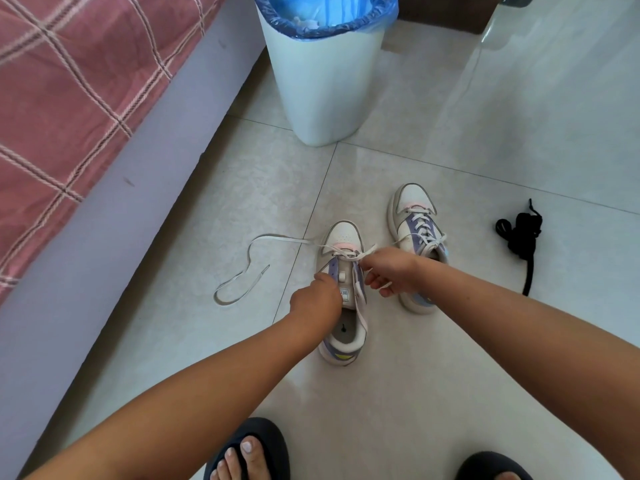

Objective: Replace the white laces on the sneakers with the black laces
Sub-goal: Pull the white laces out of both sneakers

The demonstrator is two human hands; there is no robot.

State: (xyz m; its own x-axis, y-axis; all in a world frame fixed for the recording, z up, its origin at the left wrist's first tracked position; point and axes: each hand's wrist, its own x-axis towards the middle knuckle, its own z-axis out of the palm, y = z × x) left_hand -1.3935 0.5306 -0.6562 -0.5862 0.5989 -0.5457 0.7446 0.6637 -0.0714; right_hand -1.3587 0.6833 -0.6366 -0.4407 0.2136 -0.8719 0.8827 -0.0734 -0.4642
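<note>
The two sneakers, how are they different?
The near sneaker has its white lace mostly pulled out, trailing on the floor; the far sneaker is laced up. Both hands work at the near one; nothing touches the far one. Both are white and purple.

Two sneakers stand on the floor point(450, 358), the near sneaker point(343, 296) left of the far sneaker point(415, 237). A bundle of laces point(519, 233) lies right of them. A bin point(322, 81) stands behind, a bed point(69, 98) to the left.

near sneaker point(343, 299): white/purple, upright on the floor, mostly unlaced | white lace point(242, 271): only in the toe eyelets, one end trailing loose to the left | far sneaker point(415, 237): fully laced in white, just right | black laces point(519, 233): bundled, well right
</note>
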